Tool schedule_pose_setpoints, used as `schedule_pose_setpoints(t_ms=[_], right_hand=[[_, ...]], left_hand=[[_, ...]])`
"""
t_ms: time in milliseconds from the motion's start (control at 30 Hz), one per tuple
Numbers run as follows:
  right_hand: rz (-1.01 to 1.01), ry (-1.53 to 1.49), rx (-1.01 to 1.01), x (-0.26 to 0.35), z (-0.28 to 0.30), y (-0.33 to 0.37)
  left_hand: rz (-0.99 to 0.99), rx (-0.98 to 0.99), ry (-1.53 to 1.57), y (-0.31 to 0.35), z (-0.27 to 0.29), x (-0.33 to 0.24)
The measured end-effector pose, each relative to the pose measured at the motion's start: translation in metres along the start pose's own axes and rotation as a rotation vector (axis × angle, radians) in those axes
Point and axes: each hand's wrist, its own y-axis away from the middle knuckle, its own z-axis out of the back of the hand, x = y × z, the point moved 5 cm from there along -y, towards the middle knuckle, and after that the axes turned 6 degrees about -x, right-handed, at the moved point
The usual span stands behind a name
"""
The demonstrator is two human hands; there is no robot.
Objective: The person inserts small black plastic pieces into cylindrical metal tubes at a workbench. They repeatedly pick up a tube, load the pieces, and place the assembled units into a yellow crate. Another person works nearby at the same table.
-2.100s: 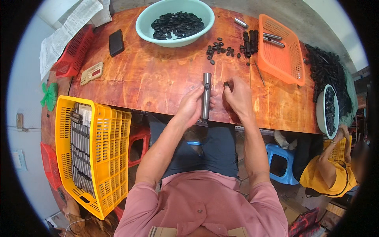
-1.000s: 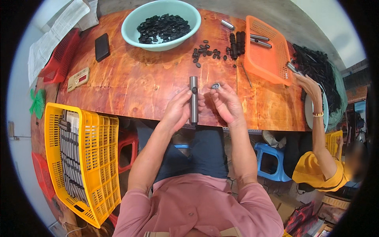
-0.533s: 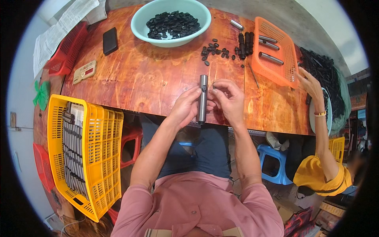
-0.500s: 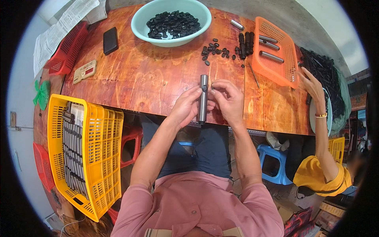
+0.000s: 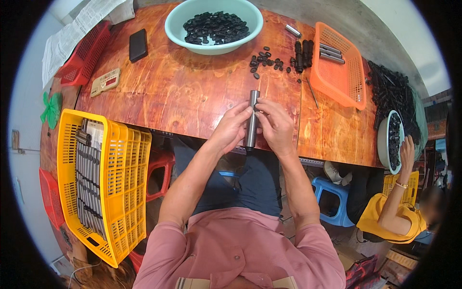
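Note:
Upright between my hands stands a grey metal tube (image 5: 251,130) with a dark lower end, over the table's front edge. My left hand (image 5: 232,126) is closed round its left side. From the right, my right hand (image 5: 278,126) presses thumb and fingertips against the tube's upper half. Something dark shows under those fingertips, mostly hidden. Beyond my hands, several small black oval pieces (image 5: 260,61) lie loose on the wooden table (image 5: 192,96). A pale green basin (image 5: 211,49) behind them holds many more.
An orange basket (image 5: 353,100) with metal tubes stands at right, beside black ribbed parts (image 5: 303,55) and a thin rod (image 5: 313,93). At left are a yellow crate (image 5: 126,178) of tubes, a phone (image 5: 138,45) and a beige device (image 5: 105,82). A co-worker's hand (image 5: 407,154) is by a small bowl (image 5: 383,144).
My right fingers have closed in against the tube, covering the black oval spot seen on it before. The co-worker's hand has moved from the orange basket down beside the small bowl.

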Motion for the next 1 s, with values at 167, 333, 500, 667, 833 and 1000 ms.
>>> schedule_pose_setpoints(t_ms=[167, 333, 500, 667, 833, 1000], right_hand=[[0.090, 0.081, -0.046, 0.003, 0.003, 0.005], [0.158, 0.114, -0.082, 0.007, 0.002, 0.007], [0.145, 0.127, -0.121, 0.004, 0.004, 0.011], [0.165, 0.171, -0.111, 0.005, 0.001, 0.013], [0.194, 0.178, -0.063, 0.009, 0.000, 0.006], [0.143, 0.123, -0.020, 0.007, -0.002, 0.005]], left_hand=[[0.021, 0.002, -0.036, 0.000, 0.001, 0.000], [0.011, -0.014, -0.057, 0.003, -0.001, -0.002], [0.024, 0.003, -0.074, 0.002, -0.002, 0.000], [0.027, 0.003, -0.048, 0.003, -0.001, 0.001], [0.037, -0.004, -0.065, -0.002, 0.003, 0.004], [0.012, 0.018, -0.089, -0.004, 0.007, 0.004]])
